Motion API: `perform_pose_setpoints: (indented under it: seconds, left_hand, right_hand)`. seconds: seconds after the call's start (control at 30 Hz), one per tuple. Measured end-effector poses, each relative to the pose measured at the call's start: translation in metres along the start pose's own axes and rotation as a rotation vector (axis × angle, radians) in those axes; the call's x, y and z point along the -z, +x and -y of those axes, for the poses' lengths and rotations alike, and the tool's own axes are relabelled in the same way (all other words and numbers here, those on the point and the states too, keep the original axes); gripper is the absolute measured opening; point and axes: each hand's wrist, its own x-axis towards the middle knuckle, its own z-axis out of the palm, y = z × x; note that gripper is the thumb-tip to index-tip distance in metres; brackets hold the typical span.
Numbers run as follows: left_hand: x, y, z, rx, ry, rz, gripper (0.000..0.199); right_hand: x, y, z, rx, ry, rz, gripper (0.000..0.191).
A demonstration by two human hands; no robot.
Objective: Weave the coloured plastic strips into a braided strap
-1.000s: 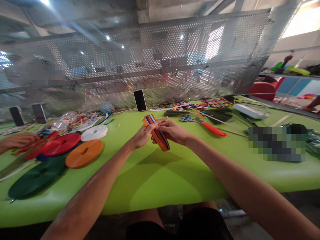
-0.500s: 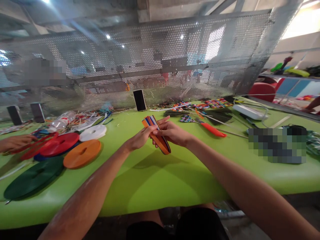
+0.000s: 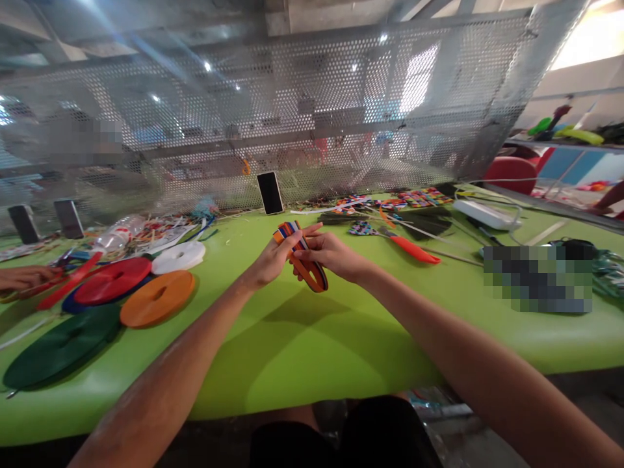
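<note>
- Head view: striped bands (image 3: pixel 312 274), one looped bundle, held above the middle of the tabletop (image 3: pixel 312 364); centre covered by fingers, number of bands unclear.
- Hands, two: left hand (image 3: pixel 267 263), grip pinching the bundle's upper part; right hand (image 3: pixel 338 255), grip pinching its side, some fingertips hidden behind.
- Ribbon rolls, five: green roll (image 3: pixel 46 356), orange roll (image 3: pixel 173 291), red roll (image 3: pixel 134 276), white roll (image 3: pixel 168 262), blue roll (image 3: pixel 72 305), the last mostly hidden by the red.
- Phones, three: one black phone (image 3: pixel 270 193) propped behind the hands, two grey phones (image 3: pixel 69 219) at left.
- Clear bottle (image 3: pixel 117 235), one, among scraps.
- Orange-handled tool (image 3: pixel 416 250), one; far end hard to make out.
- Co-worker's hand (image 3: pixel 22 279), one, cut off at left edge.
- Dark thing (image 3: pixel 536 276), one, pixelated, kind unclear.
</note>
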Motion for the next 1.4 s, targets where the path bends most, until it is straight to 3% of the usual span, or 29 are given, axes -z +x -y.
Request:
perform_pose_setpoints:
  seconds: [0.37,0.6,0.83,1.13,1.4]
  left_hand:
    - [0.002,-0.006,-0.006,-0.009,0.162,0.074,0.058]
    - [0.002,-0.007,-0.007,0.019,0.135,0.137,0.059]
    - [-0.001,-0.010,-0.013,0.090,0.133,0.169,0.062]
    - [0.001,-0.009,-0.005,0.116,0.076,0.132,0.066]
    - [0.001,-0.005,-0.005,0.026,0.115,0.108,0.061]
  right_hand:
    - [0.005,0.002,-0.003,-0.065,0.093,0.125,0.027]
    - [0.007,0.000,-0.001,-0.079,0.033,0.162,0.039]
    - [0.006,-0.001,-0.002,-0.047,-0.017,0.169,0.042]
    - [0.004,0.000,-0.003,-0.093,-0.045,0.156,0.036]
    - [0.004,-0.002,0.001,-0.063,0.107,0.086,0.022]
